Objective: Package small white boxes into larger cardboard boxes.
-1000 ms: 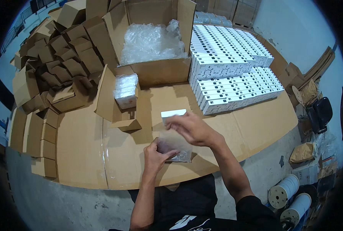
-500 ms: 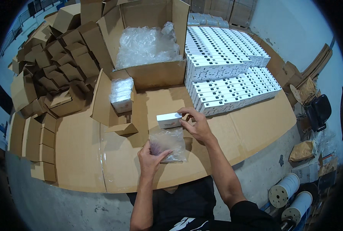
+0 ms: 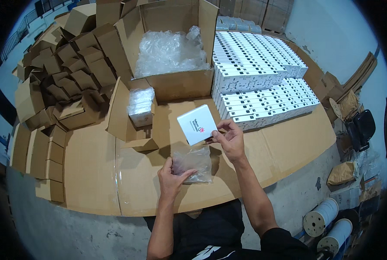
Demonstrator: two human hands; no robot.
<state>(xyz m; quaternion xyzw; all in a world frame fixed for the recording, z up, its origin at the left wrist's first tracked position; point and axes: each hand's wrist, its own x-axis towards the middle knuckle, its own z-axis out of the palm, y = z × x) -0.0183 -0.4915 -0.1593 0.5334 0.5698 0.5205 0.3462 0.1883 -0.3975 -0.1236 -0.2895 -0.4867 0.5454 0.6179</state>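
Between the thumb and fingers of my right hand is a flat white square box, its printed face turned up toward me. It is held by its lower right corner, above the table. My left hand grips a clear plastic bag just below the box, with the thumb lying over the film. Box and bag are apart. Beyond the bag, to the left, an open cardboard carton holds several white boxes wrapped in clear plastic.
A large carton full of clear plastic bags stands at the back. Stacked white boxes fill the back right. Open brown cartons pile up on the left. The cardboard-covered table has a curved front edge. Cable spools stand on the floor, right.
My right hand has turned the white box so that its broad printed face shows instead of a narrow side. My left hand and the bag have hardly moved.
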